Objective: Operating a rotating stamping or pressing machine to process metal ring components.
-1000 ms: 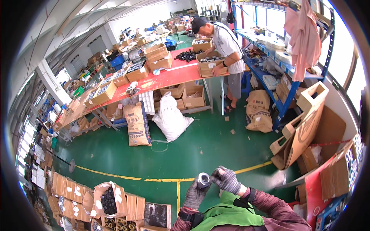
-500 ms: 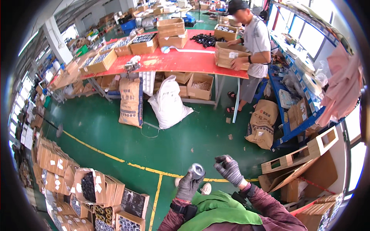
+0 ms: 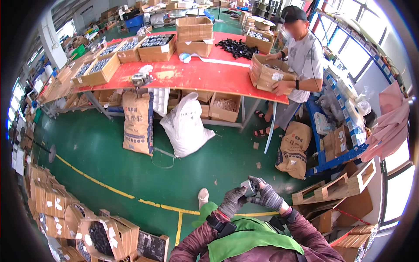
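A short silver-grey cylinder is held in front of my body, above the green floor. My left hand, in a grey glove, is closed round its left side. My right hand, gloved alike, grips it from the right, with the fingers over its upper end. The gloves hide much of the cylinder, so I cannot make out its exact kind. A green apron lies below both hands.
Ahead stands a red-topped table with cardboard boxes and black parts. At its right end a co-worker holds a carton. Sacks, among them a white sack, stand on the floor. Stacked cartons are at left, a wooden pallet at right.
My right hand has come in from the right and now grips the cylinder too. My left hand has moved right with it. The co-worker's carton is tilted more, and my view has shifted.
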